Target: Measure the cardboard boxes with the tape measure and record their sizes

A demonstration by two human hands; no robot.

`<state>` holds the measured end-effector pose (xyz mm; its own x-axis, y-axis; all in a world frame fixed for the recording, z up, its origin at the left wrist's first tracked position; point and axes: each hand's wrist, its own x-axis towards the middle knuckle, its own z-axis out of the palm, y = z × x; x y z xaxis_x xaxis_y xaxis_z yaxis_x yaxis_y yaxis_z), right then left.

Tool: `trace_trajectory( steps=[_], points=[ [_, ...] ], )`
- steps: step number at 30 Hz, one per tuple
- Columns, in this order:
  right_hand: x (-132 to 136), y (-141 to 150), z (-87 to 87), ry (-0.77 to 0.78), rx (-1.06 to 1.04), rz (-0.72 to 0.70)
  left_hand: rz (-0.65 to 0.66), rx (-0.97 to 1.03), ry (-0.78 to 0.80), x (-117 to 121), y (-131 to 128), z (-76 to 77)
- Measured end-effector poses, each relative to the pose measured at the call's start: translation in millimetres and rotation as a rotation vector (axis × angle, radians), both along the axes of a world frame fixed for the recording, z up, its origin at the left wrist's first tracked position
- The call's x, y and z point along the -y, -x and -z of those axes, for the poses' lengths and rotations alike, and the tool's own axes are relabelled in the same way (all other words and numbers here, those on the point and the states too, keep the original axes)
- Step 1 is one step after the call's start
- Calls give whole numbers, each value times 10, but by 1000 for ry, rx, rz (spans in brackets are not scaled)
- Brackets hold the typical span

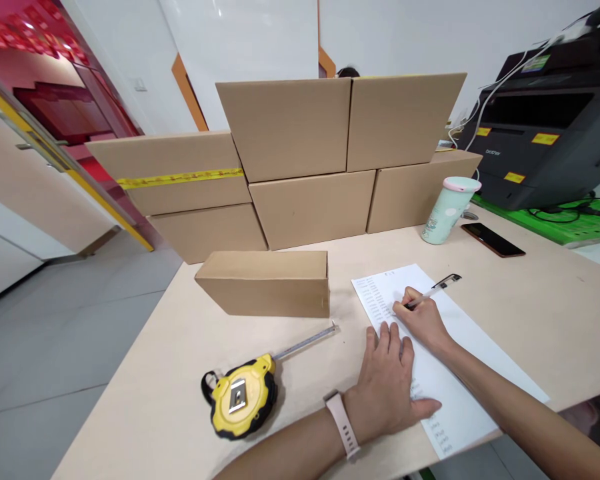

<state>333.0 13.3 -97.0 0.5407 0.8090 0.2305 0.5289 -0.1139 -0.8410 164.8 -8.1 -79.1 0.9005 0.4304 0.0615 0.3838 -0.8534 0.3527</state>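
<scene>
My right hand (424, 323) is closed around a pen (437, 285), its tip down on a white sheet of paper (460, 360). Columns of small handwriting run along the sheet's left side. Across the paper's left edge lies my left hand (387, 380), palm down with fingers stretched out, a pink watch band on its wrist. To its left rests a yellow and black tape measure (244, 397) with a short length of blade pulled out. A small cardboard box (270, 293) lies just beyond the tape measure.
Several larger cardboard boxes (310, 207) are stacked along the table's far edge. A mint-green tumbler (449, 210) with a pink lid stands at the right, beside a phone (493, 240). Behind them is a black printer (540, 140) on a green surface.
</scene>
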Motion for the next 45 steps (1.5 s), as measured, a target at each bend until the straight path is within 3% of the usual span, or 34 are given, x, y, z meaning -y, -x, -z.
trace_trajectory(
  steps=[14, 16, 20, 22, 25, 29, 33, 38, 40, 42, 45],
  points=[
    [17, -62, -32, -38, 16, 65, 5, 20, -3, -3, 0, 11],
    [21, -158, -27, -47, 111, 30, 5, 25, -11, -4, 3, 9],
    [26, -403, 34, -49, 548, -101, 7, 22, -34, -1, 24, 17],
    [18, -493, 83, -35, 631, -139, 1, 26, -65, 23, 32, 8],
    [0, -554, 158, -3, 676, -164, -6, 52, -200, 103, 51, -92],
    [16, -527, 163, -20, 746, -66, -12, 55, -307, 215, 265, -421],
    [75, -342, -121, -122, 718, 17, -123, -22, -157, 143, 931, -706],
    [3, 188, -829, -130, 634, -281, -629, -201, -55, -140, 1883, -709],
    [-133, 463, -1104, -61, 696, -450, -663, -214, -28, -212, 2066, -662],
    [-324, 743, -1316, 11, 767, -603, -617, -225, 8, -236, 2119, -611],
    [-632, 1102, -1475, 147, 868, -706, -555, -234, 32, -218, 2072, -542]
  ],
)
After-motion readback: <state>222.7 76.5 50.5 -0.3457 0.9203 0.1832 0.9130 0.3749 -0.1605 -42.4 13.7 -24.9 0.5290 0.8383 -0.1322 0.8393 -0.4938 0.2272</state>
